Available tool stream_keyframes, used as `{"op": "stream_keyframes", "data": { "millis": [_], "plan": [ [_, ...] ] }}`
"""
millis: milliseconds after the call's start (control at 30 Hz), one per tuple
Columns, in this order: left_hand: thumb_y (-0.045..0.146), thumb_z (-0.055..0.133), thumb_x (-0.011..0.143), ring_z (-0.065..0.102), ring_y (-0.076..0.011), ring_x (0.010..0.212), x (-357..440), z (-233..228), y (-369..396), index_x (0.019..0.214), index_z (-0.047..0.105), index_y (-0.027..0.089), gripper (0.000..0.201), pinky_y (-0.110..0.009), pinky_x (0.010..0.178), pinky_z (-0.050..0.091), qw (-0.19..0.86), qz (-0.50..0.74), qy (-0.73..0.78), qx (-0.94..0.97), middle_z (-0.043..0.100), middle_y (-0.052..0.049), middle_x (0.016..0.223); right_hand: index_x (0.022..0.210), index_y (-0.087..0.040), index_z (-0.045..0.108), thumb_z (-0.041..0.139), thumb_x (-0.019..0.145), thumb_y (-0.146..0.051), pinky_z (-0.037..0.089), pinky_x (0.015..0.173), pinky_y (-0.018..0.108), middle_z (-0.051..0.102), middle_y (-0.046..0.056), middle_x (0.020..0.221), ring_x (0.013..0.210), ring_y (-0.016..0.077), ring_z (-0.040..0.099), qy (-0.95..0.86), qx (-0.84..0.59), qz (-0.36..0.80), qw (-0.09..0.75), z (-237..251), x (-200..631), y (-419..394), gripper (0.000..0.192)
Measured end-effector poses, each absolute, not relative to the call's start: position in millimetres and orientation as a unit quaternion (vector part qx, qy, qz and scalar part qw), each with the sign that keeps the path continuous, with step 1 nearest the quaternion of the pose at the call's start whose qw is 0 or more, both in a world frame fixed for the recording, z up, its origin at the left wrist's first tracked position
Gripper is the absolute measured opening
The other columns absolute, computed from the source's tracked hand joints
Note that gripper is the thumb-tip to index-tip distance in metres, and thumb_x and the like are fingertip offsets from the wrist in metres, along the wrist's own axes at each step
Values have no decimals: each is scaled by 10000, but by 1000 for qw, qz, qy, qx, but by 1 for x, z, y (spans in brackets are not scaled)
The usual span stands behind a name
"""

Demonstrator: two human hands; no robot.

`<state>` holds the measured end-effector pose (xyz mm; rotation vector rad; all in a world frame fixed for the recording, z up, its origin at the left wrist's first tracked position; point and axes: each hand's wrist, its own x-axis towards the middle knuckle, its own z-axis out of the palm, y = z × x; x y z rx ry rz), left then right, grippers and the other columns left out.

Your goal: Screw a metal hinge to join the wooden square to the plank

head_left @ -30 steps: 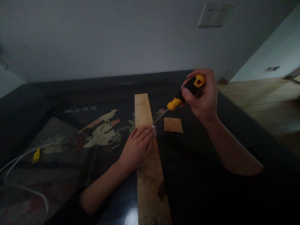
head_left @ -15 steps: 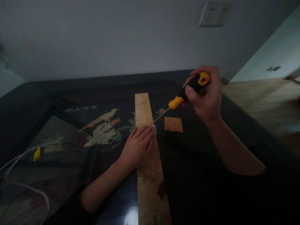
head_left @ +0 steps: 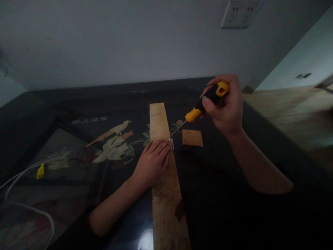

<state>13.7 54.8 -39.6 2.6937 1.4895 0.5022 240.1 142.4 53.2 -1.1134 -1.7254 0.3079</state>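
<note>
A long wooden strip (head_left: pixel 163 194) lies lengthwise on a dark glossy table (head_left: pixel 218 180). My left hand (head_left: pixel 152 162) rests flat on the strip, fingertips beside a small metal hinge (head_left: pixel 171 143) at its right edge. My right hand (head_left: pixel 225 105) grips a screwdriver (head_left: pixel 205 104) with a black and yellow handle. Its shaft slants down and left, and its tip meets the hinge. A small wooden piece (head_left: pixel 192 138) lies just right of the hinge.
Loose screws (head_left: pixel 128 155) lie left of my left hand on the table's bird painting (head_left: pixel 111 139). A white cable (head_left: pixel 23 194) with a yellow tag (head_left: pixel 40 171) curls at the left. Wall sockets (head_left: pixel 239 13) sit above; wooden floor (head_left: pixel 293 111) lies to the right.
My right hand with the screwdriver handle shifted slightly up and right, then back. The tip stays at the hinge and my left hand has not moved.
</note>
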Motion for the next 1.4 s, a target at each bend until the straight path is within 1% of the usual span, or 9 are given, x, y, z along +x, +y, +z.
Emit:
{"op": "stream_keyframes", "data": {
  "millis": [233,400,533,733,900,1133,1267,1333,1400],
  "plan": [
    [212,420,951,488,-235,1299,14,-39,55,1333,529,173,399,-486,1119,362,13,161,479,863,558,-64,1397,1201,-282,450,571,852,-516,556,592,298,611,54,1057,854,195,631,-752,-397,104,516,54,240,143,437],
    [218,424,952,484,-230,1305,13,-39,54,1336,525,174,400,-485,1119,364,13,157,480,863,561,-61,1394,1183,-260,464,588,854,-444,558,673,314,598,39,1016,886,193,619,-791,-324,77,514,60,238,142,397],
    [218,427,951,488,-225,1302,13,-39,55,1335,523,171,398,-482,1124,359,12,157,479,864,562,-64,1392,1171,-245,479,612,840,-372,540,705,308,588,32,1026,873,180,606,-830,-309,90,455,78,229,141,378],
    [222,418,953,476,-231,1310,14,-39,55,1342,518,170,405,-486,1121,359,16,160,480,863,552,-62,1402,1069,-200,514,640,822,-337,502,715,290,576,41,1050,863,164,578,-895,-269,95,343,115,206,137,309],
    [221,417,954,482,-222,1302,14,-40,55,1334,530,174,398,-471,1125,356,22,164,481,861,564,-58,1390,1083,-184,500,640,831,-346,448,717,270,585,43,1027,880,164,566,-924,-260,90,268,130,198,137,331],
    [218,417,952,477,-227,1308,14,-39,55,1344,523,181,407,-477,1127,349,23,163,484,859,551,-62,1404,1035,-176,530,689,783,-443,390,710,291,602,43,988,836,178,554,-934,-272,35,230,140,192,138,400],
    [222,415,953,470,-230,1314,14,-39,55,1344,523,184,407,-472,1128,345,24,161,484,860,548,-59,1408,1073,-189,543,611,831,-529,365,721,305,618,54,985,882,215,566,-917,-337,3,211,140,183,137,423],
    [222,418,952,468,-232,1316,14,-40,55,1343,522,183,407,-471,1129,342,24,161,485,859,545,-57,1411,1086,-178,554,577,863,-510,358,721,301,625,61,992,895,216,567,-915,-348,1,204,141,181,138,401],
    [222,422,950,471,-229,1314,14,-41,55,1344,519,181,408,-469,1128,343,23,162,485,859,546,-57,1410,1108,-169,562,587,872,-431,357,719,290,634,64,1012,886,201,564,-923,-338,21,180,144,183,140,354]
  ]
}}
